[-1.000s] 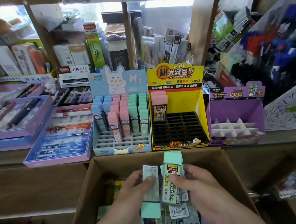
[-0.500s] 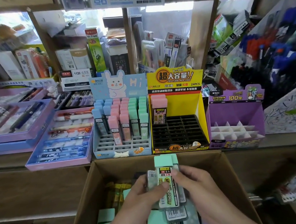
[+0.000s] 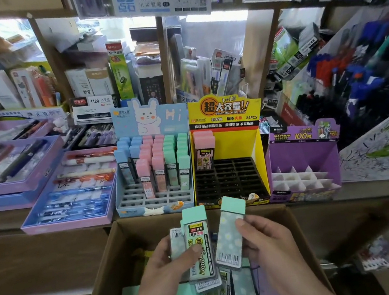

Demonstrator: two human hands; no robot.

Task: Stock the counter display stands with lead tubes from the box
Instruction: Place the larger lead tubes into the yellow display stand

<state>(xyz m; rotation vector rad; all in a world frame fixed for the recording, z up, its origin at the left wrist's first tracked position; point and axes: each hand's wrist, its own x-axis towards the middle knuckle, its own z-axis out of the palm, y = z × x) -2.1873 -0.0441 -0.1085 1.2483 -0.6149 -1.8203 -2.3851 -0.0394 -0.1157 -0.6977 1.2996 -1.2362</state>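
Biggest risk here tbh: the fanned stack of mint-capped clear plastic lead tubes (image 3: 199,245) is only pinched by the left hand (image 3: 171,272), thumb across the front one. A back tube could get squeezed out and dropped into the brown cardboard box (image 3: 102,282) underneath.

The single mint-capped tube with the dotted back (image 3: 229,235) is gripped at a tilt by the right hand (image 3: 266,245), above the box's far edge. If it's pushed in crooked, a slot in the yellow cardboard stand with the black grid (image 3: 235,141) could be missed. The pink-capped tubes (image 3: 205,150) in its back left corner could also get knocked.

Counts:
- Three stands are lined along the wooden counter (image 3: 2,221)'s front edge: the yellow one, a blue bunny-print stand (image 3: 131,202) and a purple stand with white dividers (image 3: 301,156).
- One tube is held in the right hand.
- At least three are held in the left; the exact number can't be made out.
- Seemingly two pink ones are in the yellow stand.
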